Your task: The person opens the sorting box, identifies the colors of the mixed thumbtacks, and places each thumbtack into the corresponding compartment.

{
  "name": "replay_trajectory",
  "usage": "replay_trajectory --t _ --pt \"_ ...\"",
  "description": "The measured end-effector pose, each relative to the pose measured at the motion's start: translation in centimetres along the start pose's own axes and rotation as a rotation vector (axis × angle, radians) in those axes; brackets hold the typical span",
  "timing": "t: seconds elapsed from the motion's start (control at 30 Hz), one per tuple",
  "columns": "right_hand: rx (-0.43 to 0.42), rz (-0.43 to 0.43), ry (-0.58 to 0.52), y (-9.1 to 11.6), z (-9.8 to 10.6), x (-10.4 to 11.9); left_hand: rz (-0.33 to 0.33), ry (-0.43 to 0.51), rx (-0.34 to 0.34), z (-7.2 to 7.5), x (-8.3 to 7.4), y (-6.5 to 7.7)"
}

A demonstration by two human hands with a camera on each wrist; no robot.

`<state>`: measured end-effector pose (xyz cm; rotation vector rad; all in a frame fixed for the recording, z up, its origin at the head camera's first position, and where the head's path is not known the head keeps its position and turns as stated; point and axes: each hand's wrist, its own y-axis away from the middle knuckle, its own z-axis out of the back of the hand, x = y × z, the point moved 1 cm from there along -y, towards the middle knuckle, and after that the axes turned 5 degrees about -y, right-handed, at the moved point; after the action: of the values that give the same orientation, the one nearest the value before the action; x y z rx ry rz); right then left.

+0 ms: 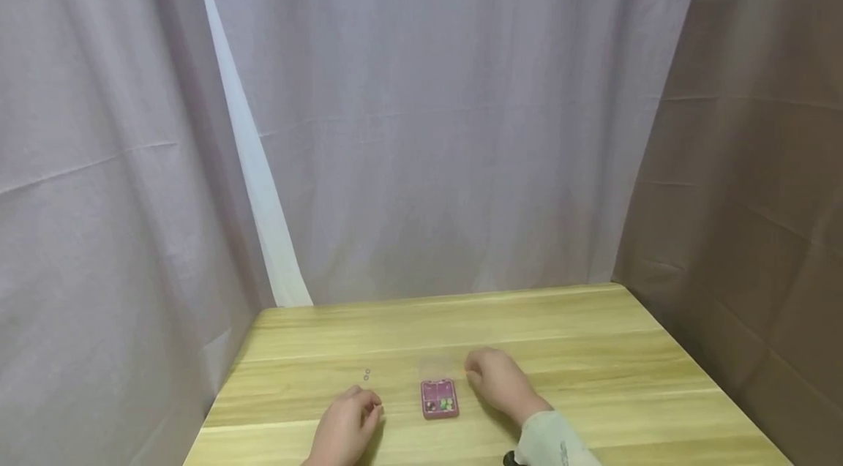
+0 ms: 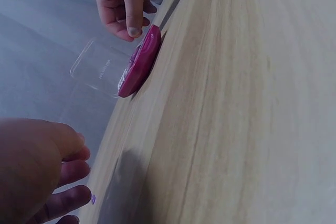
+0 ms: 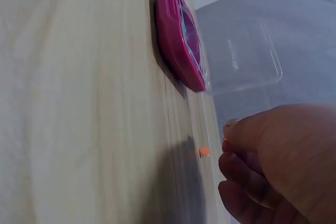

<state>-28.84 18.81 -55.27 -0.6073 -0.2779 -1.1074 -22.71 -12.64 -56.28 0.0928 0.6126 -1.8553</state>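
A small pink compartment box (image 1: pixel 439 399) lies on the table with its clear lid (image 2: pixel 100 66) raised. In the head view, its near compartments hold small green-yellow pieces (image 1: pixel 446 404) and dark ones (image 1: pixel 431 405). My right hand (image 1: pixel 500 380), to the right of the box, pinches a small orange piece (image 3: pixel 226 141) between thumb and fingertip, mostly hidden by them. Another flat orange piece (image 3: pixel 204 151) lies on the table near those fingertips. To the left of the box, my left hand (image 1: pixel 347 422) hovers with loosely bent fingers and nothing visible in them.
Two small ring-like pieces (image 1: pixel 366 374) lie on the wooden table (image 1: pixel 560 334) just beyond the left hand. Grey curtains (image 1: pixel 448 122) hang behind the table and along both sides. A dark band (image 1: pixel 510 459) shows by the right sleeve.
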Motion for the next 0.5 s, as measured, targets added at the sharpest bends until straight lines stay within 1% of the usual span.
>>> replay_trajectory --t 0.13,0.33,0.5 --pt "-0.004 0.013 -0.01 0.4 -0.1 0.7 -0.004 0.004 0.0 0.0 -0.1 0.0" --pt "-0.021 0.032 0.034 0.8 -0.2 1.8 -0.013 0.006 -0.014 -0.3 0.0 0.1" --pt "-0.002 0.03 0.043 0.9 -0.5 2.6 -0.017 0.011 -0.004 -0.5 0.1 0.2"
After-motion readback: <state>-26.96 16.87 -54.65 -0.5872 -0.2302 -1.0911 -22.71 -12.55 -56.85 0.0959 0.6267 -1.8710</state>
